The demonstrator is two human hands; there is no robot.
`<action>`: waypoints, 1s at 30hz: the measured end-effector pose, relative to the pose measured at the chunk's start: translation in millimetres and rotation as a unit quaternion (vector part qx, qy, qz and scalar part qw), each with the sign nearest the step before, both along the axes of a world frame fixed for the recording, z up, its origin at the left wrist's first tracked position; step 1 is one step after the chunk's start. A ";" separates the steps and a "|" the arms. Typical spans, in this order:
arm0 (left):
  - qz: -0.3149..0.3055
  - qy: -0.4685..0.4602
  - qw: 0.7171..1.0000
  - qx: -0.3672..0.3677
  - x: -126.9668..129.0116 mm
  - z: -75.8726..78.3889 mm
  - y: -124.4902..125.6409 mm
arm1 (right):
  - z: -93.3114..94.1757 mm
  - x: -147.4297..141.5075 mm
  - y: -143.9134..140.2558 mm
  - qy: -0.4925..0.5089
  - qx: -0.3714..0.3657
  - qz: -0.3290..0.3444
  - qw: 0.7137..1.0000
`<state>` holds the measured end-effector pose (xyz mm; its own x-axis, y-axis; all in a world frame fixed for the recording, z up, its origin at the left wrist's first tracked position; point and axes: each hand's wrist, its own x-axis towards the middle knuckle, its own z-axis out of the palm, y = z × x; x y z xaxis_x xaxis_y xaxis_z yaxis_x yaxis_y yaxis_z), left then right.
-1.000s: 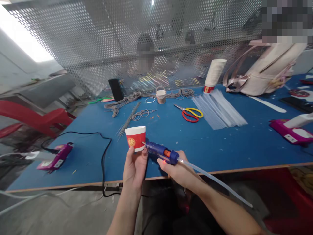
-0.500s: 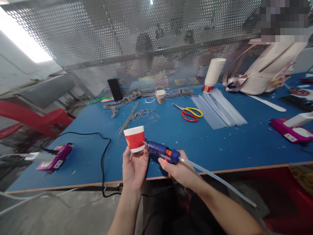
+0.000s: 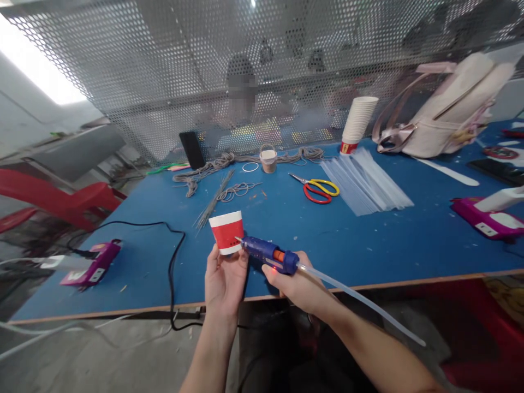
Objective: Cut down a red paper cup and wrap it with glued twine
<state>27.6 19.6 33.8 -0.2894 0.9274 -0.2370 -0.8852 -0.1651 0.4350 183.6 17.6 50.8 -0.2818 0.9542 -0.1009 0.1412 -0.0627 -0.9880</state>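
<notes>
Head view: the left hand (image 3: 224,278) was closed around the base of a red and white paper cup (image 3: 226,233), holding it upright above the near edge of the blue table (image 3: 368,240). The right hand (image 3: 297,284) was wrapped around the grip of a blue glue gun (image 3: 266,254), just to the right of the cup, with the nozzle tip touching the cup's right side low down. A clear glue stick (image 3: 360,303) ran out of the gun's back, slanting away from the cup toward the lower right, over the right forearm.

Beyond the cup, farther across the table, lay a bundle of thin wires (image 3: 215,199) and grey twine (image 3: 213,169). Farther right of the cup lay scissors (image 3: 317,190) with yellow and red handles, then a fan of clear glue sticks (image 3: 368,185). A stack of paper cups (image 3: 357,124) leaned at the far edge, well apart from the held cup, with a pale backpack (image 3: 442,117) beside it. Left of the cup, a black cable (image 3: 172,256) ran over the table edge, and a magenta gadget (image 3: 92,265) sat farther left.
</notes>
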 end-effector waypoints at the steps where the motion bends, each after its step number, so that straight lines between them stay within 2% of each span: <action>1: 0.002 0.002 1.000 -0.003 0.3 -0.2 0.3 | -1.7 -2.0 -0.6 -0.002 0.001 -0.007 1.000; 4: 0.008 0.022 1.000 -0.008 1.6 -1.5 1.2 | -4.7 -6.5 -1.3 -0.005 0.007 -0.020 1.000; 8: 0.023 0.051 0.998 -0.011 4.5 -4.4 2.2 | -5.7 -7.9 -0.5 0.008 0.021 0.001 1.000; 21: -0.031 -0.017 0.999 -0.010 0.3 3.3 -4.2 | -0.3 2.4 2.4 -0.011 -0.004 0.004 1.000; 30: -0.010 -0.021 1.000 -0.019 1.8 1.2 -1.8 | -3.3 -2.0 2.3 0.004 0.004 0.003 1.000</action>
